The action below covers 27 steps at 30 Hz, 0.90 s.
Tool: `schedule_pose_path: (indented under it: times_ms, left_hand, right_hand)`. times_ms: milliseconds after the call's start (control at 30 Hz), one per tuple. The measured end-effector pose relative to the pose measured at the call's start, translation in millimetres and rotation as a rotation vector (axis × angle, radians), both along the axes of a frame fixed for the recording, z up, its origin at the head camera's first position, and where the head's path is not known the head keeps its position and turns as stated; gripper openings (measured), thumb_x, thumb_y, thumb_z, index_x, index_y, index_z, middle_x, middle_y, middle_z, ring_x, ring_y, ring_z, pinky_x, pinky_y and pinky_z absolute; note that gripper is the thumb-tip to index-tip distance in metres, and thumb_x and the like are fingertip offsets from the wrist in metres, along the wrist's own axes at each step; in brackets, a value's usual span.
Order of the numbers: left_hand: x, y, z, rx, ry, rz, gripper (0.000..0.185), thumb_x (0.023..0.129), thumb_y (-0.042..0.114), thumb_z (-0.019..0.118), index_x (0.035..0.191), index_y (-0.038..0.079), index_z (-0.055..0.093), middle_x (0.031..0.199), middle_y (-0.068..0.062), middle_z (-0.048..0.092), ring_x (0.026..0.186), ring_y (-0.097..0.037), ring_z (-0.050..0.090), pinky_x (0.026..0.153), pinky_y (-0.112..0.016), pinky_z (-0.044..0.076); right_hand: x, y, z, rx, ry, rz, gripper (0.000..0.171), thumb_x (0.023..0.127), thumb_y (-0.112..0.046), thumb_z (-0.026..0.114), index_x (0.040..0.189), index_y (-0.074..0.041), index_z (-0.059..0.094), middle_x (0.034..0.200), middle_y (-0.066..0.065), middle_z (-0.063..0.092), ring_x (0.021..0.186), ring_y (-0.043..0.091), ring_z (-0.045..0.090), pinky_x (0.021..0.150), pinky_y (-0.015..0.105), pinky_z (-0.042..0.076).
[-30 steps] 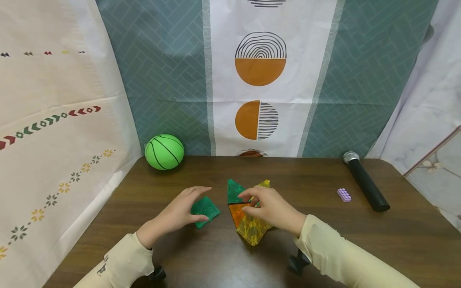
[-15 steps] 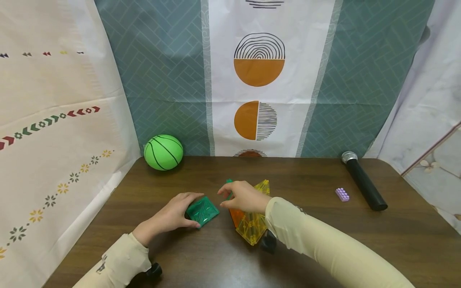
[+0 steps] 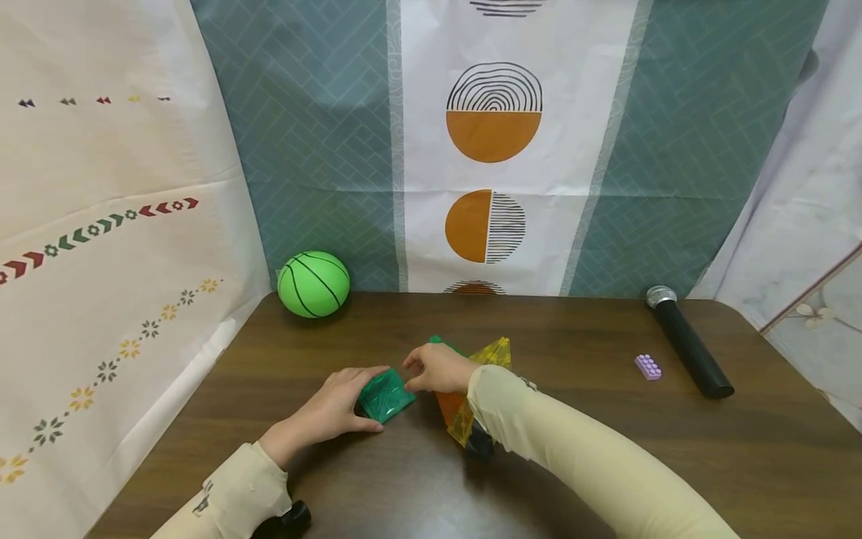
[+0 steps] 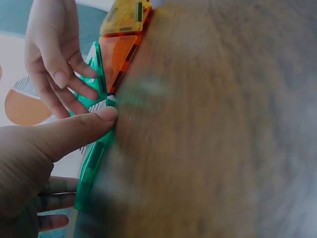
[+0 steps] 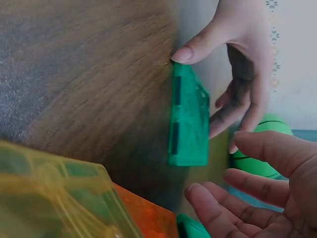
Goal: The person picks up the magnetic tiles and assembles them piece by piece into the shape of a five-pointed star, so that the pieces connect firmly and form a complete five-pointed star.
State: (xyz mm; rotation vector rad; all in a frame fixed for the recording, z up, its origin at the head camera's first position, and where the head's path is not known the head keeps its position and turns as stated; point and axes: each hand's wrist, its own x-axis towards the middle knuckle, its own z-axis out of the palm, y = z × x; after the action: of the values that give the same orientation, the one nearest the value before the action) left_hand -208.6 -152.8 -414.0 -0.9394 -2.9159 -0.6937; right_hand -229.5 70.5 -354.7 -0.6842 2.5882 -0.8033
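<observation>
In the head view my left hand (image 3: 330, 412) spans a translucent green magnetic tile piece (image 3: 387, 397) lying on the table. The left wrist view has its thumb (image 4: 101, 119) on one corner, while the other fingers (image 5: 228, 116) meet the far side in the right wrist view. My right hand (image 3: 439, 368) hovers just right of that piece, fingers loosely bent with nothing between them. Beneath and behind the right hand lies a group of joined tiles: an orange tile (image 4: 118, 58), yellow tiles (image 5: 54, 191) and another green tile (image 4: 94, 74). The right forearm partly hides this group.
A green ball (image 3: 313, 284) sits at the back left of the brown wooden table (image 3: 572, 352). To the right lie a small purple toy brick (image 3: 649, 367) and a black microphone (image 3: 690, 344). Patterned cloths hang behind and at the left.
My right hand has moved left from over the yellow tiles towards the green piece. My left hand has closed in around the green piece, which has barely moved.
</observation>
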Motion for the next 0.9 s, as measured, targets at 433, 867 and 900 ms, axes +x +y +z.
schedule_pose_path:
  times_ms: [433, 867, 900]
  left_hand:
    - [1.7, 4.0, -2.1, 0.04, 0.016, 0.013, 0.079, 0.072, 0.033, 0.084, 0.14, 0.015, 0.048, 0.131, -0.009, 0.058, 0.121, -0.031, 0.051, 0.102, -0.056, 0.038]
    - [6.3, 5.9, 1.5, 0.157, 0.04, 0.05, 0.078, 0.072, 0.028, 0.085, 0.14, 0.015, 0.047, 0.135, -0.009, 0.054, 0.123, -0.03, 0.049, 0.097, -0.048, 0.048]
    - [6.5, 6.2, 1.9, 0.17, 0.054, 0.053, 0.078, 0.072, 0.028, 0.084, 0.139, 0.014, 0.047, 0.135, -0.009, 0.054, 0.123, -0.03, 0.049, 0.097, -0.049, 0.048]
  right_hand:
    - [-2.1, -9.7, -7.9, -0.004, -0.109, -0.008, 0.041, 0.089, -0.016, 0.068, 0.126, -0.001, 0.06, 0.121, 0.016, 0.066, 0.083, 0.024, 0.07, 0.075, 0.029, 0.057]
    - [-4.2, -2.4, 1.6, -0.117, -0.106, -0.069, 0.041, 0.09, -0.017, 0.066, 0.128, -0.002, 0.06, 0.125, 0.014, 0.065, 0.083, 0.028, 0.071, 0.074, 0.029, 0.058]
    - [-4.6, -1.4, 3.4, -0.142, -0.113, -0.081, 0.04, 0.091, -0.016, 0.065, 0.128, -0.001, 0.06, 0.124, 0.014, 0.065, 0.082, 0.029, 0.071, 0.075, 0.031, 0.058]
